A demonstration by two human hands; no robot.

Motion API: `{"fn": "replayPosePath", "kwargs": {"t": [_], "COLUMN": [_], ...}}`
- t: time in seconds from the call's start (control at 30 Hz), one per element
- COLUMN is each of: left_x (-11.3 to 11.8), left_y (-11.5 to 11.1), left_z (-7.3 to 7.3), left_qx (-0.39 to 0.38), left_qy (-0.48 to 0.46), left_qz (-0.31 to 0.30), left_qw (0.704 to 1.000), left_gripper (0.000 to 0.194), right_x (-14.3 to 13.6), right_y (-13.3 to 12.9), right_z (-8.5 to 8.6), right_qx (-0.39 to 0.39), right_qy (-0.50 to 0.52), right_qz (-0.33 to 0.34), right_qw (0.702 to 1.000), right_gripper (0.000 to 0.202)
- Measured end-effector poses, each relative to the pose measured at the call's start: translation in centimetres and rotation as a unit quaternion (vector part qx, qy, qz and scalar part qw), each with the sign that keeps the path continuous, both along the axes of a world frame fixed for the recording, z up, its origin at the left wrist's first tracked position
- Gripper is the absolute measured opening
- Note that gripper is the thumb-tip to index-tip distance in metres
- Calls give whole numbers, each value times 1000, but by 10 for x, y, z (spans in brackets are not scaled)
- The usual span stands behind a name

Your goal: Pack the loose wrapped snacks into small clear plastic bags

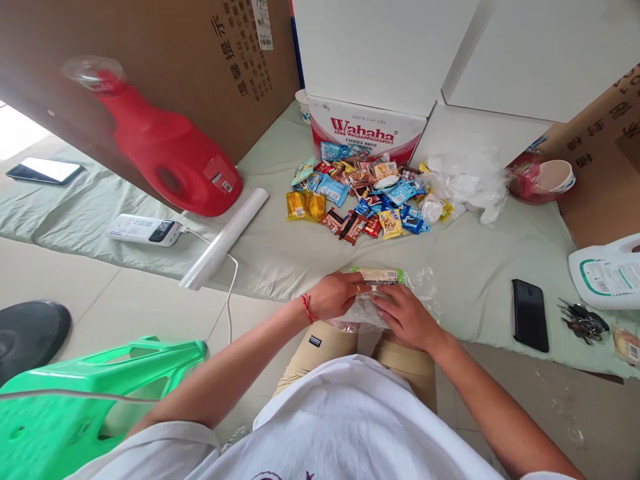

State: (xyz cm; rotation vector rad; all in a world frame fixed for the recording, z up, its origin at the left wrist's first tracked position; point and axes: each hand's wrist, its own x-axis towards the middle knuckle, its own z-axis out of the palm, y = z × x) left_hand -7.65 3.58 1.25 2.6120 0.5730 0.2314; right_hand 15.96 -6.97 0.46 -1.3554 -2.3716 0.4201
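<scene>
A snack packet (381, 275) with a pale label, barcode and green ends lies at the near edge of the cloth-covered surface. Beneath and around it spreads a crumpled sheet of clear plastic film (424, 293). My left hand (335, 295), with a red string on the wrist, is closed on the film at the packet's near left side. From the right, my right hand (407, 315) grips the film along the packet's near edge. The fingertips of both hands almost meet, and the film between them is partly hidden.
Several wrapped snacks (360, 193) are heaped before a Wahaba-like printed carton (367, 130), beside crumpled clear plastic (467, 180). A film roll (225, 237), power bank (144, 229) and red jug (175, 157) stand left. A black phone (531, 315) and keys (583, 321) lie right.
</scene>
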Motion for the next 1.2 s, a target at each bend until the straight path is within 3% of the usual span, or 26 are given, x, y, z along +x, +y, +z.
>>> {"fn": "replayPosePath", "kwargs": {"t": [0.13,0.3,0.4,0.53,0.63,0.73,0.83,0.9,1.07,1.2], "left_x": [-3,3,4,6,5,-8,-31,-42,-38,-27], "left_y": [1,0,1,1,1,-1,-9,-17,-37,-41], "left_z": [-6,-2,1,3,4,2,-6,-15,-40,-46], "left_qx": [37,69,71,65,54,6,-28,-12,94,86], "left_qy": [22,39,44,44,41,-5,-86,-101,-44,-93], "left_qz": [-31,-37,-46,-46,-37,-9,40,61,91,152], "left_qw": [999,996,995,996,997,1000,995,993,990,980], "left_gripper": [30,24,24,24,24,37,63,69,59,33], "right_x": [10,3,1,1,0,-5,-12,-16,-20,-18], "right_y": [-40,-56,-44,-3,35,60,67,65,60,60], "right_z": [-12,-28,-17,0,0,-6,-10,-11,-10,-11], "right_qx": [41,77,61,-3,-29,-52,-50,-43,-41,-43], "right_qy": [-33,-56,-2,79,89,56,15,-9,-19,-16], "right_qz": [-45,-115,-128,-142,-160,-180,-204,-216,-227,-227], "right_qw": [998,989,990,987,983,981,978,975,973,973], "right_gripper": [53,29,29,30,29,24,22,22,22,21]}}
